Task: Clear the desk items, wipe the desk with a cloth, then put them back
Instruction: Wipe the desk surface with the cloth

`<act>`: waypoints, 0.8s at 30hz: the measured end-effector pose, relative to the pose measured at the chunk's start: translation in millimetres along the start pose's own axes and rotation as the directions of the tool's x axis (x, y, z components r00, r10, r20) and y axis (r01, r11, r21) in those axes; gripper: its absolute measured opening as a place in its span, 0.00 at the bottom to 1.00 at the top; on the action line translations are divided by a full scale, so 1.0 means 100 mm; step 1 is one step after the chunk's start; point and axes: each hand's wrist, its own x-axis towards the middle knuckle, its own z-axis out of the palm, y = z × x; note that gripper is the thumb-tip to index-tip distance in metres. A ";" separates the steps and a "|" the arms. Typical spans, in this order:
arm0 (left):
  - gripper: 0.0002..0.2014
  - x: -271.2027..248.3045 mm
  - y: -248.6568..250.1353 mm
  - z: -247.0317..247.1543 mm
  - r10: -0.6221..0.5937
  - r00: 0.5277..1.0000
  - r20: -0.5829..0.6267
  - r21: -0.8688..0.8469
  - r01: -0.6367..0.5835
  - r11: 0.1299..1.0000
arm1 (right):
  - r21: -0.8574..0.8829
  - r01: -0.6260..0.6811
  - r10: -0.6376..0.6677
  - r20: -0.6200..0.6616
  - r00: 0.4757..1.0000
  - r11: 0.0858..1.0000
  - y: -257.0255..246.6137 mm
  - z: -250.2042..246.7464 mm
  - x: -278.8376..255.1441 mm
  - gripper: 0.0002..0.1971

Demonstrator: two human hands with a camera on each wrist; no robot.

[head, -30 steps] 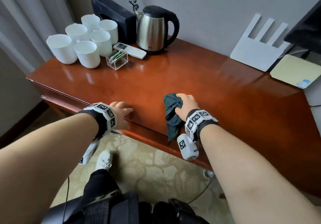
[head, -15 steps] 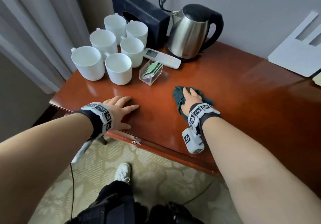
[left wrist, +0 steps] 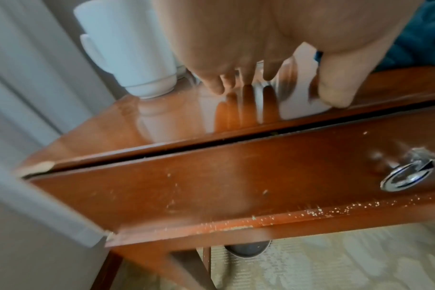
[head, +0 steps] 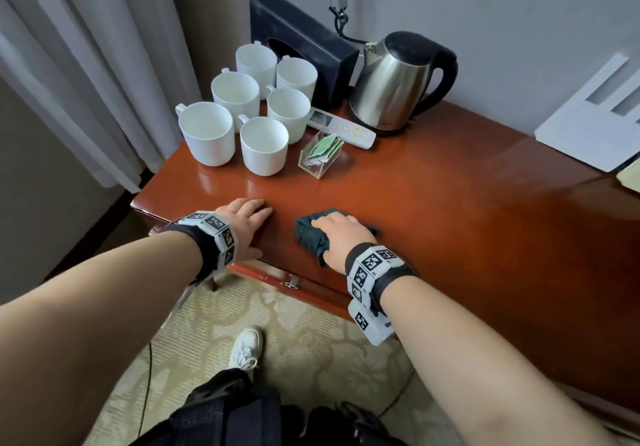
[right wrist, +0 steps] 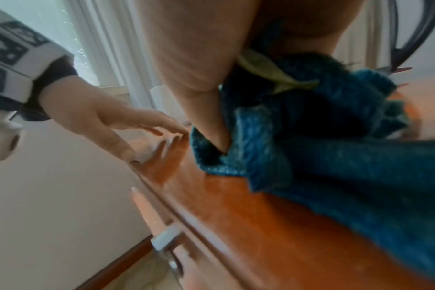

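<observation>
My right hand (head: pixel 341 234) presses a bunched dark teal cloth (head: pixel 306 234) onto the glossy red-brown desk (head: pixel 450 220) near its front edge. In the right wrist view the thumb of my right hand (right wrist: pixel 199 58) digs into the folds of the cloth (right wrist: pixel 323 137). My left hand (head: pixel 247 218) lies flat on the desk just left of the cloth, fingers straight, holding nothing. The left wrist view shows my left hand (left wrist: pixel 261 49) with its fingertips on the shiny top.
Several white cups (head: pixel 263 144), a clear holder of sachets (head: pixel 320 154), a white remote (head: pixel 341 128), a steel kettle (head: pixel 394 82) and a black tissue box (head: pixel 301 37) crowd the back left corner. A white router (head: pixel 588 116) stands at the right. A curtain (head: pixel 86 64) hangs left.
My right hand slid the cloth forward onto the desk, then left and back toward the front edge, ending close to my left hand. My left hand moved from the desk edge onto the top.
</observation>
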 end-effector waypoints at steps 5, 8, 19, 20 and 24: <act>0.42 -0.43 0.01 0.11 -0.250 0.967 -0.037 -0.151 0.242 0.958 | 0.110 0.107 -0.109 0.018 0.994 0.988 -0.20 -0.02 -0.23 0.28; 0.42 -0.66 -0.04 0.10 -0.322 0.943 -0.079 -0.187 0.304 0.934 | 0.126 0.173 -0.162 -0.098 0.982 0.977 -0.32 -0.14 -0.31 0.28; 0.43 -0.73 -0.75 -0.41 -0.466 0.869 -0.166 -0.372 0.382 0.846 | 0.032 0.314 -0.297 -0.246 0.923 0.949 -0.97 -0.59 0.17 0.29; 0.42 -0.66 -0.84 -0.47 -0.455 0.876 -0.161 -0.380 0.370 0.848 | 0.032 0.314 -0.299 -0.228 0.926 0.949 -1.04 -0.60 0.28 0.30; 0.42 -0.35 -1.17 -0.65 -0.393 0.902 -0.178 -0.388 0.303 0.870 | -0.044 0.301 -0.303 -0.077 0.950 0.953 -1.24 -0.60 0.63 0.33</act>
